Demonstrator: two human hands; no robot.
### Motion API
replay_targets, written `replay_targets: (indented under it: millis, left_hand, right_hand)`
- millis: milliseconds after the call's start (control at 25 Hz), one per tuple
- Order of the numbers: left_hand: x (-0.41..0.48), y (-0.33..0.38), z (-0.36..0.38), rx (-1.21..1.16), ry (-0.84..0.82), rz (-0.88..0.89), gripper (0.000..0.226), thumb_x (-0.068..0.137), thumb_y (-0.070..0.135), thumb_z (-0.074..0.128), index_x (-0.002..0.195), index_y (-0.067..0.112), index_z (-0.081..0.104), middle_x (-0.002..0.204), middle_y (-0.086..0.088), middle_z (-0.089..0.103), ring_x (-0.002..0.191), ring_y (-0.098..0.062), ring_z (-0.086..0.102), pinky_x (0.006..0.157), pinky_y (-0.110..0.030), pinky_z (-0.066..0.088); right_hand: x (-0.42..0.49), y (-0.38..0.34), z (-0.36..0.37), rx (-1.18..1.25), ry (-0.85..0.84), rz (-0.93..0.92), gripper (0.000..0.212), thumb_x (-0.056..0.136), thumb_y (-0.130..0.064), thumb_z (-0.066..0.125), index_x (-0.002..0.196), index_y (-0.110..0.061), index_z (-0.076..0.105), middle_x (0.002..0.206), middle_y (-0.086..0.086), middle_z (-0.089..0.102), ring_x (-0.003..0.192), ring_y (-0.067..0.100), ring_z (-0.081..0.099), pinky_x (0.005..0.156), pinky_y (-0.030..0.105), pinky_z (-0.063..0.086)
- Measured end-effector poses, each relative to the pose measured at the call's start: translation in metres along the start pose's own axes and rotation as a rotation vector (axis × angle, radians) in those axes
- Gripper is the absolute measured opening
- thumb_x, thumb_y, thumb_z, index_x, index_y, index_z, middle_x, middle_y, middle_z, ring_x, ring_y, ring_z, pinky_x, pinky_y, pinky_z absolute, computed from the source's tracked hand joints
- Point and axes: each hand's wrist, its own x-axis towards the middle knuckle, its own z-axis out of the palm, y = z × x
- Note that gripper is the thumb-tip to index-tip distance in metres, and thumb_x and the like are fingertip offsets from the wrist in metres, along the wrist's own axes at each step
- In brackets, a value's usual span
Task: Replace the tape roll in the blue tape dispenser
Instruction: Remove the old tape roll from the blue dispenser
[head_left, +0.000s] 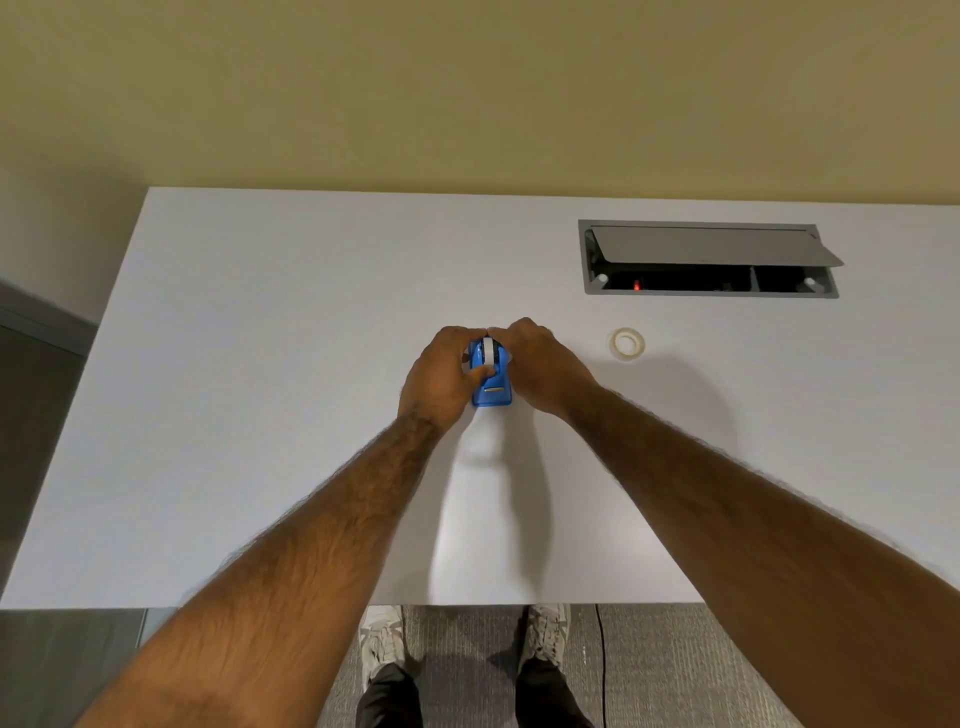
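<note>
**Roll at risk of being seated askew in the dispenser**

The blue tape dispenser (491, 384) is being held on the white worktop (260, 364), near its middle, with both hands closed around it. The left hand (441, 379) is being wrapped over the left flank, its thumb pressing on the white tape roll (489, 352) sitting between the side walls; the grip of the right hand (540, 364) is being clamped on the right flank. A second tape roll (627, 343) is lying flat on the worktop, well apart to the right.

Whether the roll's hub is being held in its slots cannot be told, as it is being hidden by the fingers. If uneven pressure is being applied, the roll is likely to be jammed crooked. The light dispenser could also be tipped or slid. The open cable hatch (709, 258) is lying beyond, where a dropped roll could be lost.
</note>
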Motion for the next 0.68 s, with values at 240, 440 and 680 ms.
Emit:
replay_targets:
  millis: [240, 440, 680]
  left_hand:
    - [0.004, 0.002, 0.000, 0.061, -0.015, 0.065, 0.044, 0.086, 0.029, 0.070, 0.128, 0.028, 0.058, 0.123, 0.006, 0.059, 0.105, -0.017, 0.061, 0.093, -0.036, 0.051]
    - [0.008, 0.004, -0.001, 0.116, -0.033, 0.095, 0.044, 0.086, 0.026, 0.071, 0.128, 0.023, 0.059, 0.125, 0.002, 0.059, 0.107, -0.019, 0.059, 0.095, -0.037, 0.050]
    - [0.013, 0.006, -0.002, 0.040, -0.057, 0.047, 0.044, 0.085, 0.026, 0.072, 0.127, 0.020, 0.059, 0.123, 0.001, 0.062, 0.106, -0.021, 0.061, 0.097, -0.040, 0.050]
  right_hand:
    - [0.003, 0.002, 0.001, 0.201, 0.080, 0.080, 0.021, 0.092, -0.016, 0.053, 0.112, -0.014, 0.060, 0.108, 0.009, 0.063, 0.091, 0.021, 0.061, 0.084, 0.033, 0.054]
    - [0.001, 0.003, -0.001, 0.269, 0.096, 0.123, 0.027, 0.092, -0.009, 0.047, 0.115, -0.013, 0.061, 0.113, 0.008, 0.064, 0.098, 0.020, 0.060, 0.084, 0.027, 0.048]
    - [0.005, 0.006, 0.003, 0.279, 0.084, 0.142, 0.026, 0.093, -0.012, 0.047, 0.113, -0.016, 0.062, 0.112, 0.006, 0.065, 0.094, 0.015, 0.058, 0.083, 0.024, 0.047]
